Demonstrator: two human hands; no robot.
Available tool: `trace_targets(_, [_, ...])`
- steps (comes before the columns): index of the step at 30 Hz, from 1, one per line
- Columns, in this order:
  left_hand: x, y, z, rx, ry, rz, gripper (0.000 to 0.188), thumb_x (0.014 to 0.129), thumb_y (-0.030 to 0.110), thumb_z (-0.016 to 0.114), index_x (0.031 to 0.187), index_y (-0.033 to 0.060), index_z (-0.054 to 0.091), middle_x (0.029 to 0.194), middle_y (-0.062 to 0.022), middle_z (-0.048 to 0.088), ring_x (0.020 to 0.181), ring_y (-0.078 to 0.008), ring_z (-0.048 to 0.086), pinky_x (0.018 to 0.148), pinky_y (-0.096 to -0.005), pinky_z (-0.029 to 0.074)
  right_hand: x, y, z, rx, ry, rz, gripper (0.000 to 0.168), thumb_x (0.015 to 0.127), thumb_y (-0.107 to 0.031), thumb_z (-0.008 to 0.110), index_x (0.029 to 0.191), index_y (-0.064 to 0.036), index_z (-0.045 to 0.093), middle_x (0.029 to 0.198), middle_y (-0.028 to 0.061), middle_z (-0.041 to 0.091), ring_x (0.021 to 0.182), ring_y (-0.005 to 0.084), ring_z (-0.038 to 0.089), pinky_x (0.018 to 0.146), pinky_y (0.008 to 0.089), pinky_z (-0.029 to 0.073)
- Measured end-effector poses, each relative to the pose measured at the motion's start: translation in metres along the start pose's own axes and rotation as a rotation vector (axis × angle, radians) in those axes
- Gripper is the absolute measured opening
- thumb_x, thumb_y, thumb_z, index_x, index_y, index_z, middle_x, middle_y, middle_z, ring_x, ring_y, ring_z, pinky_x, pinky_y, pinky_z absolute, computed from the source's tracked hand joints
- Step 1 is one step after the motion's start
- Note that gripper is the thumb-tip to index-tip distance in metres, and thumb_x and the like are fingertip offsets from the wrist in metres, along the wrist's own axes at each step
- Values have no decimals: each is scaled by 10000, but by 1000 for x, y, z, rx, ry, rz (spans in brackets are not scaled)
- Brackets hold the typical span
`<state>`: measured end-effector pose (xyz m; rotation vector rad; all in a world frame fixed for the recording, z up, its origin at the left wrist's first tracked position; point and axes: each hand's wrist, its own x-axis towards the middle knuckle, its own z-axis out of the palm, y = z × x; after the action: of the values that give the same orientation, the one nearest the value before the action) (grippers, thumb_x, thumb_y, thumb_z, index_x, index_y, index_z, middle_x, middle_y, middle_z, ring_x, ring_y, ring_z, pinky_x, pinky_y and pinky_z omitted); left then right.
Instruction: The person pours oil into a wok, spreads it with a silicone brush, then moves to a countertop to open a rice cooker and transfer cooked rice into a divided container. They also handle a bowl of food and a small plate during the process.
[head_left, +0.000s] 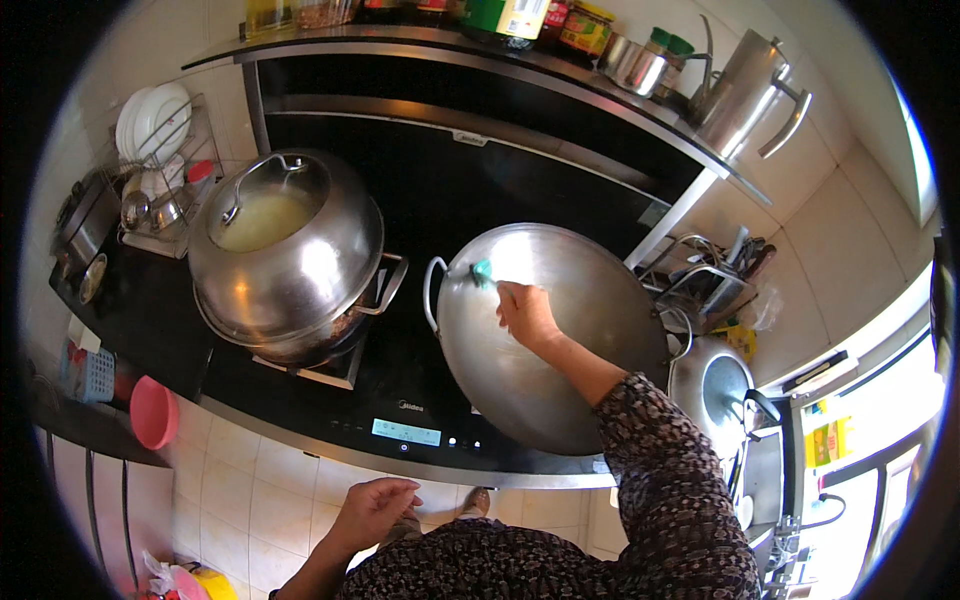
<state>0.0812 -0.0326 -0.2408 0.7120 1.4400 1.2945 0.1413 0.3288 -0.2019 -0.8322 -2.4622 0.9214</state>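
My right hand (525, 311) reaches over a large steel wok (555, 405) and grips a small brush (482, 271) with a green head. Its head is against the wok's inner wall near the left loop handle; most of its handle is hidden in my fist. The wok sits tilted on the right side of the black Midea cooktop (285, 405). My left hand (377, 510) hangs before my waist in front of the cooktop's edge, fingers loosely bent, with nothing visible in it. Left of the wok stands a steel pot with a domed lid (300, 262) and fogged glass window.
A shelf (450, 49) with jars, bottles and a steel kettle (742, 94) runs above the cooktop. A dish rack (161, 180) stands at left, a utensil rack (697, 270) at right. Beside the wok rests another lidded pan (697, 367). A pink basin (154, 412) is at the lower left.
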Motion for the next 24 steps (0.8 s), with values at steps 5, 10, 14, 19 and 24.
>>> trace_targets(5, [-5, -1, -5, -25, 51, -29, 222, 899, 121, 532, 1026, -55, 584, 863, -137, 644, 761, -151, 627, 690, -256, 522, -61, -12, -17, -252, -366, -238, 179, 862, -95, 465, 727, 7, 524, 634, 118, 578, 573, 210, 600, 566, 353, 495])
trace_targets(10, [-5, 1, -6, -24, 26, -11, 204, 900, 104, 511, 1037, -29, 584, 856, -129, 643, 734, -153, 624, 656, -272, 523, -95, 80, -70, -964, -610, -284, 75, 775, -68, 543, 757, -45, 612, 726, 133, 604, 716, 283, 613, 645, 369, 496])
trace_targets(14, [0, -6, -7, -20, 25, -4, 205, 901, 112, 515, 1029, -33, 584, 856, -133, 642, 736, -152, 624, 658, -273, 522, -75, 118, -86, -1028, -445, -330, 71, 761, -61, 558, 764, -34, 623, 756, 138, 636, 718, 247, 645, 634, 375, 509])
trace_targets(19, [4, -6, -3, -26, 1, -9, 207, 900, 109, 516, 1028, -37, 586, 858, -128, 643, 728, -151, 625, 650, -268, 520, -8, 85, -33, -467, 15, -148, 177, 871, -106, 467, 774, 27, 533, 694, 228, 551, 626, 331, 575, 599, 411, 454])
trace_targets(24, [-1, 4, -4, -8, 37, -22, 202, 901, 111, 511, 1026, -26, 592, 861, -111, 644, 730, -145, 625, 646, -265, 517, 6, 2, -12, 81, -29, 26, 238, 927, -155, 443, 940, 25, 599, 646, 79, 604, 509, 119, 548, 477, 267, 464])
